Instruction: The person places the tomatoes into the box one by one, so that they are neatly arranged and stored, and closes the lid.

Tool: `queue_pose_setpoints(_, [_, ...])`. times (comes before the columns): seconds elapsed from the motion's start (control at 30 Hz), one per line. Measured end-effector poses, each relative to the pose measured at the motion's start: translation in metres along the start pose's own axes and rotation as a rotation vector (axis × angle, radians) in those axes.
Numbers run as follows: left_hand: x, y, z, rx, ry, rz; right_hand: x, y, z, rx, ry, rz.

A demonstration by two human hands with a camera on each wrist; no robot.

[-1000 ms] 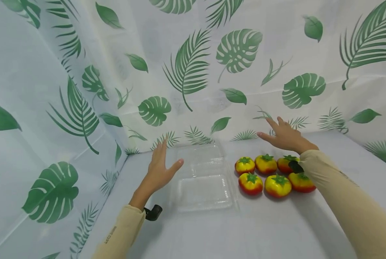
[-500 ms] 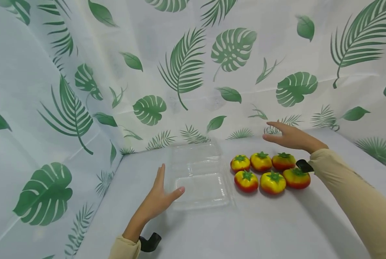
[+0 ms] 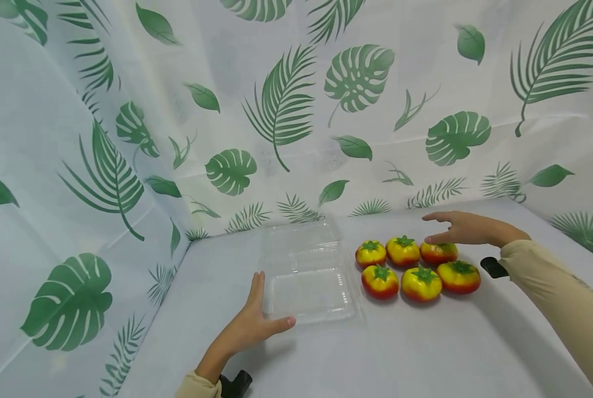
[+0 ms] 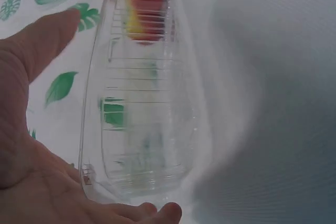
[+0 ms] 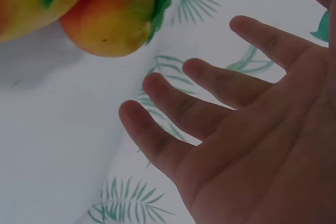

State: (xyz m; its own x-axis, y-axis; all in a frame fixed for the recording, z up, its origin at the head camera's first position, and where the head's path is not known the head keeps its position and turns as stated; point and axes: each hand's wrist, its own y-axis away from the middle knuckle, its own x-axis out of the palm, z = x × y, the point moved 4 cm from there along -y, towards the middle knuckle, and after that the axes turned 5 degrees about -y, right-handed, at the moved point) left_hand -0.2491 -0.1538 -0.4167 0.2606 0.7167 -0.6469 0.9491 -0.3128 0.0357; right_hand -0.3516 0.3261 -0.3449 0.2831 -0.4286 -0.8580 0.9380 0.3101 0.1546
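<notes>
A clear plastic clamshell box (image 3: 310, 296) lies opened out, its lid part (image 3: 301, 240) toward the back wall. My left hand (image 3: 250, 327) is at the box's near left corner, thumb and fingers spread apart. In the left wrist view, the fingertips (image 4: 169, 213) of that hand overlap the end of the box (image 4: 144, 150). Several yellow-and-red persimmons with green leafy tops stand in two rows right of the box. Over the back right persimmon (image 3: 438, 254) hovers my right hand (image 3: 471, 228), fingers extended and nothing held. The right wrist view shows its spread fingers below a persimmon (image 5: 113, 24).
A white cloth (image 3: 386, 354) covers the table. Leaf-printed sheets form the back wall (image 3: 286, 182) and the left side (image 3: 42, 221). A black wrist device (image 3: 237, 382) sits on the left wrist, another (image 3: 493, 267) on the right.
My left hand has moved down and slightly right, to the box's near left corner. My right hand has moved right and lowered toward the back right persimmon. The box and persimmons stay put.
</notes>
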Motion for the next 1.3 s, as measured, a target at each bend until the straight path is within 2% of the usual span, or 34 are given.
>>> queue_pose_setpoints(0.17, [0.001,0.0,0.003,-0.006,-0.013,-0.039,0.006,-0.001,-0.011,0.034,-0.014,0.081])
queue_pose_setpoints(0.27, [0.0,0.0,0.004,-0.011,0.017,-0.048,0.009,-0.003,-0.015,0.037,-0.025,0.117])
queue_pose_setpoints(0.4, [0.001,0.0,0.005,-0.02,0.069,-0.059,0.011,-0.004,-0.018,0.023,-0.03,0.149])
queue_pose_setpoints(0.57, [0.0,-0.001,0.01,-0.033,0.092,-0.071,0.015,-0.006,-0.023,0.048,-0.061,0.17])
queue_pose_setpoints(0.8, [0.001,-0.002,0.015,-0.025,0.121,-0.074,0.02,-0.007,-0.028,0.058,-0.063,0.131])
queue_pose_setpoints(1.03, [0.004,-0.001,0.014,-0.005,0.168,-0.078,0.018,-0.003,-0.032,0.018,-0.079,0.086])
queue_pose_setpoints(1.3, [0.002,-0.001,0.015,-0.016,0.127,-0.09,0.007,-0.003,-0.027,0.007,-0.125,-0.026])
